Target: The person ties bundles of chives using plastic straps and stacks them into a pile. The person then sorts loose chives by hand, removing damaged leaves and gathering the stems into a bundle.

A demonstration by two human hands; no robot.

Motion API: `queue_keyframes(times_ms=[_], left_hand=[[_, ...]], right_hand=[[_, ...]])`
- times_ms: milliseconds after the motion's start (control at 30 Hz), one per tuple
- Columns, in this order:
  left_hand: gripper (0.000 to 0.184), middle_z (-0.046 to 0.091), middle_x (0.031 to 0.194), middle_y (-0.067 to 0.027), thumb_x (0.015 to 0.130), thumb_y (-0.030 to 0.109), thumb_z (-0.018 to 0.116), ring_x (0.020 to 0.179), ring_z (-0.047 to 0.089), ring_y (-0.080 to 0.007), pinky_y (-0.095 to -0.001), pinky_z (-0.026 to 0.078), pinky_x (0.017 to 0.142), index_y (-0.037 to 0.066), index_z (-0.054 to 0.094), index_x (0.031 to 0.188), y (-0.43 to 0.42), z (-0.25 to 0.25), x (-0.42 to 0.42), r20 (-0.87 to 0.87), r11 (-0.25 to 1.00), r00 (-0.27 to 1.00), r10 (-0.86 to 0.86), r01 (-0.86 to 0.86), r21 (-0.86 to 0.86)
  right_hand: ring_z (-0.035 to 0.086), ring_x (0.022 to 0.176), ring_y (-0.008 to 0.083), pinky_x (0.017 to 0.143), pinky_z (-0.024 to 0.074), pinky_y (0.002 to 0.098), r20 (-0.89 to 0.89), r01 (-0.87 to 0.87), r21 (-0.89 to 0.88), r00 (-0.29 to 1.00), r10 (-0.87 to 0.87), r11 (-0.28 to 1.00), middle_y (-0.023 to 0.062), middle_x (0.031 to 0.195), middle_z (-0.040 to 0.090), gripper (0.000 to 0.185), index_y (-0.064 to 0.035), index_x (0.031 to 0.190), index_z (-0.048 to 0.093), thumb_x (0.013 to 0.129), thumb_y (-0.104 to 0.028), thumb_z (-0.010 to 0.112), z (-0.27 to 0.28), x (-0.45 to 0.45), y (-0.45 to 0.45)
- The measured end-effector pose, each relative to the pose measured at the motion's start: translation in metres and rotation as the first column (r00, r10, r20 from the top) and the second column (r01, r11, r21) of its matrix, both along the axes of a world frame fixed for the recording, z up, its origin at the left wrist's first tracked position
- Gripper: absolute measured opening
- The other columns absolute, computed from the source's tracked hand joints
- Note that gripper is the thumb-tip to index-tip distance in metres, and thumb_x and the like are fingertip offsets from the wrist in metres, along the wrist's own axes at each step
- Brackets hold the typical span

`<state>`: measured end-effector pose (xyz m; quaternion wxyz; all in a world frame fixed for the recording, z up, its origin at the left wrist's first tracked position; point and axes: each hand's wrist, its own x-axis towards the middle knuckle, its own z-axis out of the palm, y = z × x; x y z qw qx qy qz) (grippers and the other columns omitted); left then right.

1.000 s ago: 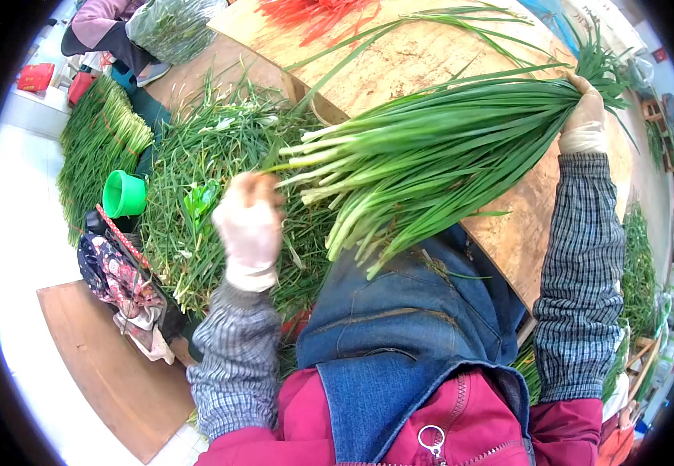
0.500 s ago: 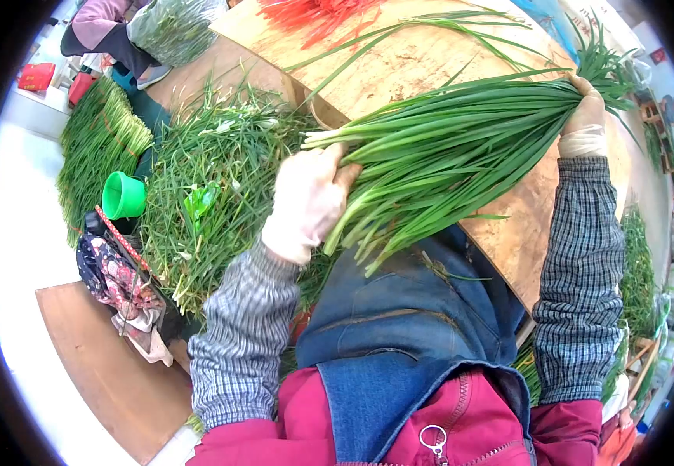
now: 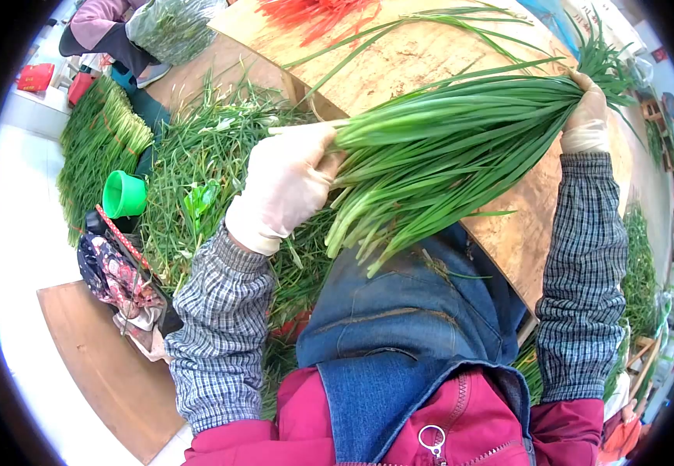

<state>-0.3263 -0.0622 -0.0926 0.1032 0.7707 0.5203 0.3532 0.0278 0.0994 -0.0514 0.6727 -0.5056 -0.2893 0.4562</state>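
Note:
A large fanned bunch of garlic chives [image 3: 461,147] stretches over my lap and the table's edge, pale stem ends to the left, green tips to the right. My right hand [image 3: 588,105], gloved, is closed round the bunch near its leafy tips. At the stem end, my left hand [image 3: 286,179], in a thin whitish glove, pinches some pale stalks between thumb and fingers. The stalks beside it are blurred by motion. Just how many it holds is hidden.
A wooden table [image 3: 383,78] carries loose leaves and red ties [image 3: 314,14]. On the left lie a heap of chive scraps [image 3: 213,163], a green cup [image 3: 124,195] and stacked chive bundles [image 3: 104,147]. Another person [image 3: 104,35] sits at the upper left beside a plastic bag [image 3: 174,31].
My left hand has shifted left and slightly up from the stem ends, drawing at stalks on the upper side. The right hand keeps its hold, almost still.

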Motion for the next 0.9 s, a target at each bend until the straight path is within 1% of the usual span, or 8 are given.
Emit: queue_keyframes(times_ms=[167, 233, 300, 400, 533, 667, 767, 900], left_hand=[[0.008, 0.058, 0.068, -0.0132, 0.075, 0.010, 0.060, 0.060, 0.058, -0.0301, -0.0366, 0.048, 0.056, 0.005, 0.061, 0.081, -0.042, -0.003, -0.075, -0.041, 0.927, 0.956, 0.289, -0.290, -0.238], [0.010, 0.060, 0.072, -0.0133, 0.074, 0.012, 0.061, 0.068, 0.059, -0.0282, -0.0392, 0.047, 0.059, 0.003, 0.063, 0.078, -0.081, -0.029, -0.148, -0.681, 0.770, 0.562, 0.470, -0.638, 0.006], [0.010, 0.056, 0.073, -0.0100, 0.073, 0.016, 0.061, 0.071, 0.055, -0.0276, -0.0385, 0.045, 0.059, 0.007, 0.062, 0.073, -0.104, -0.026, -0.158, -0.905, 0.708, 0.238, 0.353, -0.700, 0.092], [0.023, 0.062, 0.100, -0.0121, 0.077, 0.019, 0.066, 0.094, 0.059, -0.0262, -0.0357, 0.045, 0.084, 0.006, 0.066, 0.096, -0.087, -0.028, -0.094, -0.292, 0.905, 0.870, 0.398, -0.425, -0.035], [0.035, 0.065, 0.095, -0.0120, 0.080, 0.012, 0.065, 0.080, 0.059, -0.0125, -0.0229, 0.047, 0.073, -0.005, 0.058, 0.110, -0.042, -0.024, -0.009, 0.404, 0.867, 0.850, 0.337, -0.113, -0.485], [0.015, 0.065, 0.077, -0.0091, 0.076, 0.009, 0.068, 0.070, 0.060, -0.0141, -0.0250, 0.047, 0.065, -0.001, 0.067, 0.087, -0.029, -0.038, 0.007, 0.446, 0.907, 0.848, 0.286, -0.090, -0.411], [0.012, 0.060, 0.070, -0.0084, 0.071, 0.009, 0.067, 0.070, 0.060, -0.0217, -0.0295, 0.048, 0.064, 0.003, 0.066, 0.082, -0.035, -0.025, 0.006, -0.232, 0.980, 0.966, 0.116, -0.149, -0.130], [0.010, 0.062, 0.073, -0.0071, 0.070, 0.004, 0.064, 0.069, 0.059, -0.0167, -0.0270, 0.046, 0.063, 0.002, 0.065, 0.080, -0.023, -0.026, 0.001, 0.181, 0.934, 0.982, 0.050, 0.018, -0.358]], right_hand=[[0.059, 0.060, 0.0238, 0.059, 0.0509, 0.0325, -0.012, -0.020, -0.023, 1.000, 0.020, 1.000, 0.0119, 0.071, 0.061, 0.014, 0.0049, 0.079, 0.059, 0.080, -0.009, 0.054, -0.008, 0.013, 0.007], [0.059, 0.060, 0.0240, 0.058, 0.0508, 0.0328, -0.017, -0.059, -0.063, 0.998, 0.058, 0.996, 0.0121, 0.071, 0.061, 0.015, 0.0043, 0.078, 0.059, 0.080, -0.009, 0.053, -0.016, 0.022, 0.008], [0.059, 0.059, 0.0235, 0.057, 0.0500, 0.0326, -0.021, -0.041, -0.082, 0.999, 0.040, 0.996, 0.0111, 0.069, 0.062, 0.016, 0.0018, 0.077, 0.059, 0.081, -0.012, 0.052, -0.020, 0.019, 0.010], [0.059, 0.058, 0.0234, 0.056, 0.0493, 0.0331, 0.036, -0.114, -0.074, 0.992, 0.117, 0.991, 0.0100, 0.067, 0.062, 0.019, -0.0008, 0.075, 0.060, 0.083, -0.016, 0.050, -0.024, 0.025, 0.012], [0.058, 0.058, 0.0250, 0.057, 0.0504, 0.0346, -0.031, -0.064, -0.045, 0.998, 0.063, 0.997, 0.0119, 0.070, 0.061, 0.011, 0.0018, 0.077, 0.057, 0.078, -0.008, 0.055, -0.030, 0.033, 0.021], [0.058, 0.057, 0.0246, 0.056, 0.0498, 0.0337, -0.078, -0.109, -0.061, 0.992, 0.104, 0.992, 0.0115, 0.069, 0.061, 0.011, 0.0013, 0.075, 0.057, 0.078, -0.009, 0.054, -0.029, 0.034, 0.019], [0.058, 0.057, 0.0236, 0.056, 0.0496, 0.0328, 0.006, -0.067, -0.066, 0.998, 0.068, 0.996, 0.0107, 0.067, 0.060, 0.013, 0.0009, 0.074, 0.058, 0.079, -0.010, 0.054, -0.017, 0.020, 0.007], [0.058, 0.058, 0.0221, 0.055, 0.0495, 0.0307, 0.029, -0.087, 0.007, 0.996, 0.087, 0.996, 0.0102, 0.068, 0.061, 0.014, 0.0019, 0.077, 0.060, 0.079, -0.010, 0.054, 0.006, 0.003, -0.001]])
